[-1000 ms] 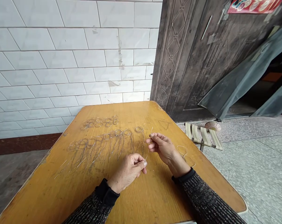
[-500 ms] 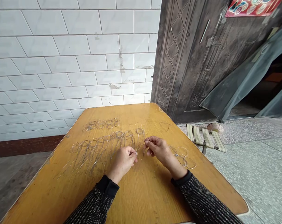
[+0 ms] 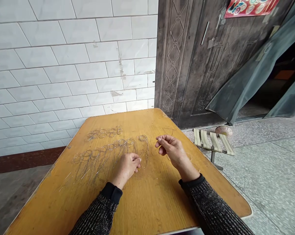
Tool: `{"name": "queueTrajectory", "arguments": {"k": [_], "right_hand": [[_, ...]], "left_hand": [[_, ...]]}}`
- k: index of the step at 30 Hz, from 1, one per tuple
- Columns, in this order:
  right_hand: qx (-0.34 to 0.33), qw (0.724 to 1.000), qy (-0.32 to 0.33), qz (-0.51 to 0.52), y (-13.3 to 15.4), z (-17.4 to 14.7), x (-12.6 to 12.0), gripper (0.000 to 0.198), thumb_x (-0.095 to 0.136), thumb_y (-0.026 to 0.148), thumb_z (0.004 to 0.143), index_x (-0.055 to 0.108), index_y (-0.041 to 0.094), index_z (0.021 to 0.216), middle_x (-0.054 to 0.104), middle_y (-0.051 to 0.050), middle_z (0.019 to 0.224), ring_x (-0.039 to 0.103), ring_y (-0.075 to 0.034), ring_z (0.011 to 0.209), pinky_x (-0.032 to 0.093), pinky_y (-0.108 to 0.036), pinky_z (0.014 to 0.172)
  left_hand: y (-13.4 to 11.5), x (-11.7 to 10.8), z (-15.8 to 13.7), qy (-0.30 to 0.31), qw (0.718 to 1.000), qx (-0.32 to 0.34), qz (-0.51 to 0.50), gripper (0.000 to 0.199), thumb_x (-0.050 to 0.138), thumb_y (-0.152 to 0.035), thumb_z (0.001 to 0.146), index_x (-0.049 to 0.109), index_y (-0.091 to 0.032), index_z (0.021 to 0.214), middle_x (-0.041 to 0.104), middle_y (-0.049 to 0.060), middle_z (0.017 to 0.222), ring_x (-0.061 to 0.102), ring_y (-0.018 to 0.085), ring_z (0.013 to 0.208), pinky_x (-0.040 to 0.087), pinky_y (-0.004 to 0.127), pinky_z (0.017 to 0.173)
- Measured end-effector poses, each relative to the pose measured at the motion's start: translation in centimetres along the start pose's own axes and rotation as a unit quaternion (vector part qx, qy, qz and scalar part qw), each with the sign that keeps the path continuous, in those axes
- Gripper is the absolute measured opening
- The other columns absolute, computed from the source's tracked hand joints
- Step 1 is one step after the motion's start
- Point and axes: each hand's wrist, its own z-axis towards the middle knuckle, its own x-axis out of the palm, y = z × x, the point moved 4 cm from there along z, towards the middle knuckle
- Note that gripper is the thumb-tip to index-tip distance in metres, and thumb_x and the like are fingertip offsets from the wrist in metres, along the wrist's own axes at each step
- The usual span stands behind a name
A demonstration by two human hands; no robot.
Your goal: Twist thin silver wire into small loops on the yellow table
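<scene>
Wire coil [image 3: 142,138] is seen beyond the left hand [image 3: 127,166] fingers, left of the right hand [image 3: 173,148] fingers. Both sets are pressed together; pinched wire cannot be confirmed. Trailing ends [image 3: 147,159] are best kept uncrossed.

Table [image 3: 147,204]: before wall [image 3: 71,76] and door [image 3: 193,81]
Front coils [image 3: 105,149]: on table, left of lone coil [image 3: 142,138]
Back coils [image 3: 102,133]: behind front coils
Stool [image 3: 215,141]: right of table
</scene>
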Motion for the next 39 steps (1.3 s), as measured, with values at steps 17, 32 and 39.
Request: {"name": "queueTrajectory", "arguments": {"k": [17, 32, 39], "right_hand": [[-0.061, 0.993, -0.051, -0.086, 2.8, -1.8, -5.0, 0.023, 0.062, 0.037, 0.071, 0.057, 0.016, 0.076, 0.059, 0.002, 0.057, 0.047, -0.006, 0.037, 0.034, -0.018, 0.037], [-0.024, 0.733, -0.043, -0.679, -0.2, -4.5, -11.7, 0.020, 0.047, 0.025, 0.082, 0.065, 0.020, 0.086, 0.067, -0.004, 0.085, 0.061, -0.016, 0.074, 0.039, -0.024, 0.063], [-0.005, 0.671, -0.023, -0.741, -1.0, -3.8, -11.5, 0.012, 0.051, 0.019, 0.081, 0.062, 0.020, 0.081, 0.064, -0.004, 0.086, 0.061, -0.016, 0.076, 0.035, -0.023, 0.058]], "left_hand": [[-1.9, -1.9, -1.2, -0.098, 0.946, 0.191, 0.244, 0.022, 0.044, -0.026, 0.082, 0.064, -0.018, 0.076, 0.064, 0.003, 0.060, 0.056, 0.014, 0.055, 0.032, 0.022, 0.053], [-1.6, -0.8, -3.3, -0.104, 0.879, 0.369, 0.282, 0.023, 0.042, -0.024, 0.085, 0.065, -0.021, 0.082, 0.069, 0.006, 0.071, 0.062, 0.016, 0.061, 0.038, 0.024, 0.055], [-1.5, -0.5, -3.3, -0.090, 0.871, 0.377, 0.302, 0.024, 0.039, -0.023, 0.087, 0.063, -0.020, 0.082, 0.069, 0.005, 0.072, 0.062, 0.016, 0.062, 0.039, 0.024, 0.055]]}}
